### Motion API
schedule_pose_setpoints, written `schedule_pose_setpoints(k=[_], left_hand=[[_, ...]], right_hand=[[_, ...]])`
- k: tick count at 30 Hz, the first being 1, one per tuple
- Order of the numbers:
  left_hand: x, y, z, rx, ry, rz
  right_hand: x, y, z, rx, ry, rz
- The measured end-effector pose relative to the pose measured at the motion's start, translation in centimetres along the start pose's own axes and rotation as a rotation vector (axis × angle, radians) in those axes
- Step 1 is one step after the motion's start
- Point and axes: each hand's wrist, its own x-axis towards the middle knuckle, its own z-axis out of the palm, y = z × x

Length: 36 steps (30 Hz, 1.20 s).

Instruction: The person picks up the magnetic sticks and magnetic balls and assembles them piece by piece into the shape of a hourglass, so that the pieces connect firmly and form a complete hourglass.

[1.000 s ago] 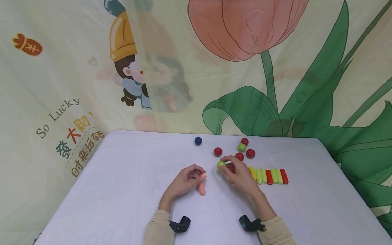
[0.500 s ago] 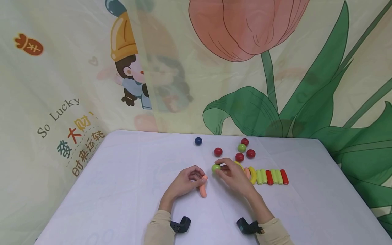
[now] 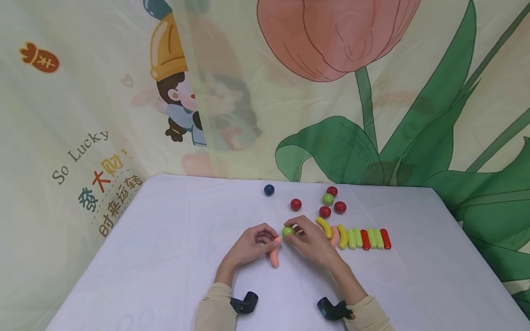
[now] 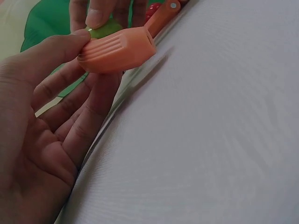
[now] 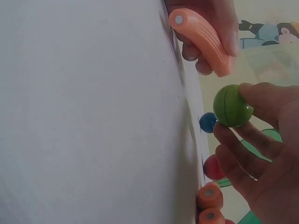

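Observation:
My left hand [image 3: 250, 243] pinches a curved orange magnetic building rod [image 3: 274, 257] between thumb and fingers. In the right wrist view, one end of this rod [image 5: 201, 37] bears a round silver disc. A glossy green ball [image 3: 287, 231] is pinched by the thumb and fingertips of my right hand [image 3: 314, 241]. The right wrist view has the green ball [image 5: 233, 106] a small gap from the rod's other end. In the left wrist view the rod [image 4: 121, 51] partly covers the ball [image 4: 105, 29].
Right of my hands runs a row of rods: curved yellow ones [image 3: 324, 227], a curved orange one [image 3: 334, 236], then straight light green [image 3: 352, 239] and red [image 3: 365, 240] ones. Behind lie several red balls [image 3: 296, 205], another green ball [image 3: 328, 199] and a blue ball [image 3: 269, 190].
My right hand has moved left and slightly nearer with the green ball, closing on the orange rod and uncovering the curved rods at the row's left end. My left hand has barely moved.

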Motion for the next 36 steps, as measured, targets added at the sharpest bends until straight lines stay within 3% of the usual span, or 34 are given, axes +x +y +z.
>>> schedule_pose_setpoints(k=[11, 19, 25, 30, 36], left_hand=[[0.3, 0.0, 0.3, 0.024, -0.025, -0.005], [0.1, 0.1, 0.4, 0.092, -0.025, -0.008], [0.4, 0.6, -0.2, 0.248, -0.069, 0.065], [0.9, 1.0, -0.7, 0.304, -0.096, 0.103], [0.9, 0.3, -0.9, 0.288, -0.008, 0.133]], right_hand=[[-0.4, -0.2, 0.4, -0.021, -0.029, -0.009], [-0.6, -0.2, 0.7, -0.023, -0.054, 0.037], [-0.8, -0.4, 0.9, 0.0, -0.072, 0.04], [-0.6, -0.5, 0.5, -0.001, -0.102, 0.031], [-0.2, -0.6, -0.6, -0.005, -0.059, 0.059]])
